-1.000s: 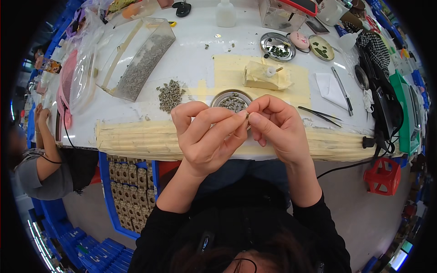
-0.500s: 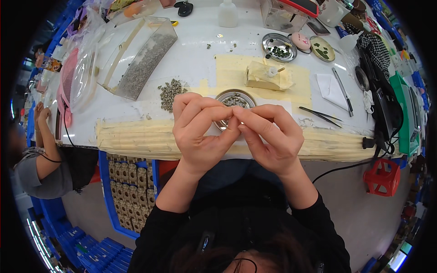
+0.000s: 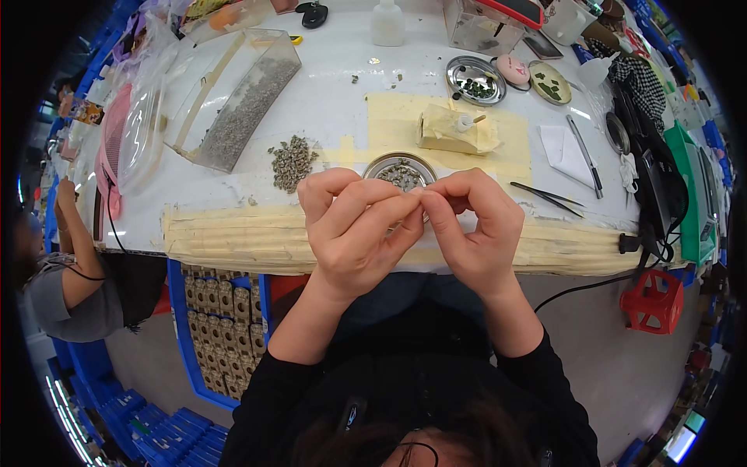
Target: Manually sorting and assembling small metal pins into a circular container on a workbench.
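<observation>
My left hand (image 3: 354,233) and my right hand (image 3: 476,231) meet at the fingertips just over the near side of a round metal dish (image 3: 377,166). Both are closed in a pinch. What sits between the fingertips is too small to make out. Small grey pieces (image 3: 402,174) lie in the dish, whose near part my fingers hide. Left of the dish, a loose pile of small grey-green pieces (image 3: 293,162) rests on the white table. Black tweezers (image 3: 546,198) lie to the right of my right hand.
A clear bin of grey granules (image 3: 247,105) stands at the left. Beyond the dish sits a tape-covered block (image 3: 457,131). Dishes of green pieces (image 3: 476,80) stand farther right, near a pen-like tool (image 3: 585,156) and white paper (image 3: 559,149). A co-worker (image 3: 74,288) sits at far left.
My joined fingertips have shifted slightly to the right and a little nearer to me. My left hand has turned, its fingers now more folded over, and more of the dish shows.
</observation>
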Available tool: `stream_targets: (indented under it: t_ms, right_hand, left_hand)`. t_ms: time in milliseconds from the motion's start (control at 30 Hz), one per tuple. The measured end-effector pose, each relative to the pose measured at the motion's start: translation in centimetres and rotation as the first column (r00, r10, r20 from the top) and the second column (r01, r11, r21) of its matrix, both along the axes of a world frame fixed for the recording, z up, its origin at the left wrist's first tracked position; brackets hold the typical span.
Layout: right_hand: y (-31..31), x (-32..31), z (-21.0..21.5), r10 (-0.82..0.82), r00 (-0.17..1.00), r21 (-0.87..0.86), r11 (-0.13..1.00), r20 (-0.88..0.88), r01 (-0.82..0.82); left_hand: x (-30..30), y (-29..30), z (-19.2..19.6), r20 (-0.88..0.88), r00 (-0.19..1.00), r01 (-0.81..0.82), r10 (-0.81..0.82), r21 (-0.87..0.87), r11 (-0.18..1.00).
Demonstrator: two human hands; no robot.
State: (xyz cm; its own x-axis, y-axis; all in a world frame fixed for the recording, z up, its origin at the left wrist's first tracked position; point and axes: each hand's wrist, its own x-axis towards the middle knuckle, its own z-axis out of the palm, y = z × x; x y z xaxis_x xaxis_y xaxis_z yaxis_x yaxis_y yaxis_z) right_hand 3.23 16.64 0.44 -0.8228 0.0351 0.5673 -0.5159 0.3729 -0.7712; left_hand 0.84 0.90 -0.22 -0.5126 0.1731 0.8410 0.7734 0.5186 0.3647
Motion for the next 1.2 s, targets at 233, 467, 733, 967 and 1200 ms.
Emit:
stream_targets:
  t_ms: [233, 467, 733, 967, 1200]
  right_hand:
    - [0.3, 0.4, 0.5, 0.212, 0.922, -0.356, 0.930, 0.324, -0.089]
    - [0.6, 0.1, 0.0, 0.178, 0.967, -0.224, 0.965, 0.184, -0.135]
    - [0.4, 0.5, 0.9, 0.310, 0.875, -0.442, 0.888, 0.372, -0.126]
    - [0.2, 0.1, -0.1, 0.062, 0.978, -0.192, 0.981, 0.201, -0.023]
    - [0.2, 0.0, -0.3, 0.022, 0.995, -0.122, 0.992, 0.095, -0.011]
  left_hand:
    - [-0.1, 0.1, 0.0, 0.017, 0.999, 0.049, -0.050, 0.040, 0.998]
    - [0.0, 0.0, 0.1, -0.001, 0.999, 0.038, -0.038, -0.009, 0.999]
    - [-0.3, -0.3, 0.0, 0.059, 0.992, 0.109, -0.112, 0.050, 0.993]
    - [-0.5, 0.1, 0.5, 0.135, 0.985, 0.096, -0.105, 0.073, 0.993]
    - [-0.7, -0.2, 0.1, 0.171, 0.975, 0.129, -0.138, 0.067, 0.989]
